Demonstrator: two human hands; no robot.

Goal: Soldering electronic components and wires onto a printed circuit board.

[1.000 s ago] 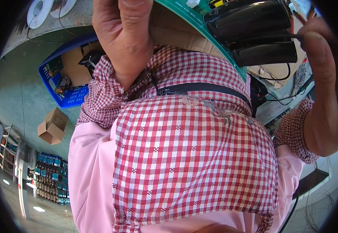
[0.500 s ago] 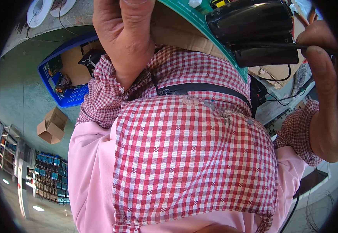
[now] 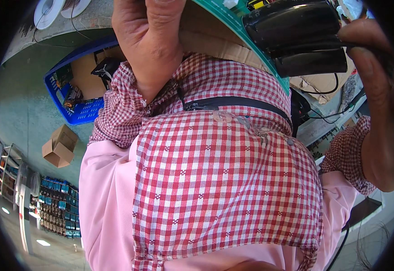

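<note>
A green circuit board (image 3: 231, 23) stands tilted at the top of the view, running off the upper edge. Two large black cylindrical capacitors (image 3: 296, 25) stick out from it to the right. My left hand (image 3: 154, 40) is just left of the board, its fingers curled; the fingertips are cut off by the upper edge, so its grip is hidden. Beside the capacitors, my right hand (image 3: 375, 63) pinches a thin black rod-like piece (image 3: 316, 45) between thumb and finger. That piece lies along the gap between the cylinders; its kind I cannot make out.
Cardboard (image 3: 224, 43) lies beneath the board. A blue plastic basket (image 3: 84, 118) with electronic parts sits at the left, near an open cardboard box (image 3: 60, 147). Wire spools (image 3: 47, 13) stand on the bench at upper left. A black cable (image 3: 325, 91) loops below the capacitors.
My right hand has moved left and slightly up, closer to the capacitors, with the thin black piece. The left hand and the board have shifted slightly right.
</note>
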